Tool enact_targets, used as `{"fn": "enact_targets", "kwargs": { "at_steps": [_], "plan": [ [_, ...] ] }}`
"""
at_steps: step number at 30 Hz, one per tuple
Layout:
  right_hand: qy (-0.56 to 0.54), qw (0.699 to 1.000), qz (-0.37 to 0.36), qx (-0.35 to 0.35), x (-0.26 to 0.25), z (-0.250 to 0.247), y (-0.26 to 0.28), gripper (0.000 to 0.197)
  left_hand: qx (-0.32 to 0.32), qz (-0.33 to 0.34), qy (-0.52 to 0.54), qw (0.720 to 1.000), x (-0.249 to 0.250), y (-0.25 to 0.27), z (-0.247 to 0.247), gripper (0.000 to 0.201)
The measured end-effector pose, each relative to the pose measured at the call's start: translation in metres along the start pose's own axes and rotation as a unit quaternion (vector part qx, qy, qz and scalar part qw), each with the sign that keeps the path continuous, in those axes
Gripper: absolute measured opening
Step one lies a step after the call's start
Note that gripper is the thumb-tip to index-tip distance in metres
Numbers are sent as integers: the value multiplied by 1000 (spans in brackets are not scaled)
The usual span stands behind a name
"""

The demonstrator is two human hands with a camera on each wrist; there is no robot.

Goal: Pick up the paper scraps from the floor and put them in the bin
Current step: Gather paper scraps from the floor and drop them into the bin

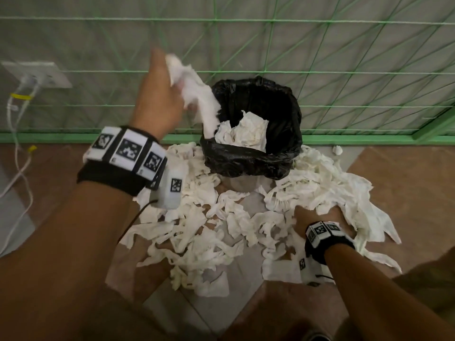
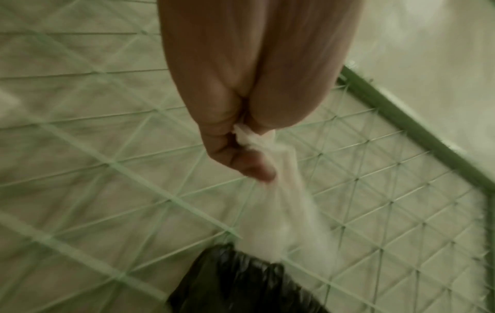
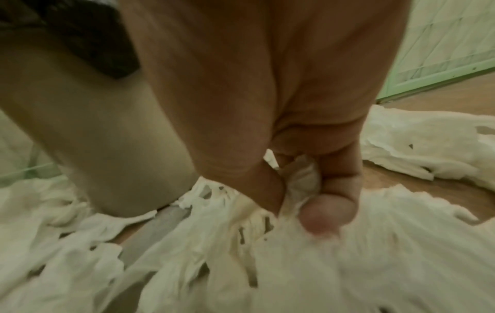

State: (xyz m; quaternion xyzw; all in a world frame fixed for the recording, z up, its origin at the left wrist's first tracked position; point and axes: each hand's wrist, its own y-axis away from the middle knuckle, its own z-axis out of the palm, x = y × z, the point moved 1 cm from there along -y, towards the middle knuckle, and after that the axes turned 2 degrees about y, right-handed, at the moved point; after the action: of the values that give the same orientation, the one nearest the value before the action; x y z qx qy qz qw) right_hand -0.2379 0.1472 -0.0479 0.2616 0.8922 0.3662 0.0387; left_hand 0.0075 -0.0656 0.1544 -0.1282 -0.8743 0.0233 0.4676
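A bin lined with a black bag stands by the green mesh fence, with crumpled white paper inside. My left hand is raised beside the bin's left rim and grips a long white paper scrap that hangs down toward the rim; in the left wrist view the fingers pinch the paper scrap above the black bag. My right hand is down in the pile of torn paper scraps on the floor, right of the bin; the thumb and fingers pinch a bunch of scraps.
A green mesh fence with a green base rail runs behind the bin. At far left a wall socket has white cables hanging to the floor. The floor is brown with grey tiles. One small scrap lies by the rail.
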Motion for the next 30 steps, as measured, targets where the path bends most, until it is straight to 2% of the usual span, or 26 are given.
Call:
{"fn": "enact_targets", "kwargs": {
  "at_steps": [2, 4, 6, 9, 11, 13, 16, 18, 21, 23, 25, 28, 30],
  "plan": [
    [-41, 999, 21, -12, -2, -3, -7, 55, 8, 71, 31, 997, 30, -7, -4, 36],
    [-82, 996, 36, -14, -4, -11, -8, 60, 36, 104, 33, 993, 51, -17, -1, 27],
    [-88, 995, 52, -3, -1, -19, -10, 51, 56, 118, 11, 991, 65, -27, 10, 28],
    [-51, 998, 33, -13, 2, -37, -13, 33, 33, 123, -10, 992, 68, -34, 36, 30],
    [-42, 998, 34, -32, 4, -53, -8, 29, -27, 118, -46, 992, 56, -35, 59, 33],
    [-44, 998, 39, -27, 8, -73, -2, 27, -126, 106, -57, 985, 37, -30, 82, 50],
    [-72, 997, 4, 34, 19, -109, 8, 20, -239, 93, -73, 964, 13, -18, 108, 56],
    [-102, 992, -6, 74, 28, -139, 18, 21, -266, 88, -133, 951, 3, -10, 118, 60],
    [-163, 965, -27, 206, 30, -198, 45, 20, -204, 94, -151, 963, -4, -9, 113, 56],
    [-199, 924, -41, 325, 25, -238, 67, 32, -140, 116, -91, 979, -12, -13, 103, 50],
    [-241, 881, -55, 405, 16, -269, 88, 46, -52, 127, -42, 990, -25, -14, 90, 44],
    [-263, 837, -116, 466, -5, -296, 107, 49, 80, 61, -4, 995, -55, -2, 68, 33],
    [-255, 827, -169, 471, -27, -300, 104, 41, 127, 14, 0, 992, -79, 16, 59, 23]
  ]
}}
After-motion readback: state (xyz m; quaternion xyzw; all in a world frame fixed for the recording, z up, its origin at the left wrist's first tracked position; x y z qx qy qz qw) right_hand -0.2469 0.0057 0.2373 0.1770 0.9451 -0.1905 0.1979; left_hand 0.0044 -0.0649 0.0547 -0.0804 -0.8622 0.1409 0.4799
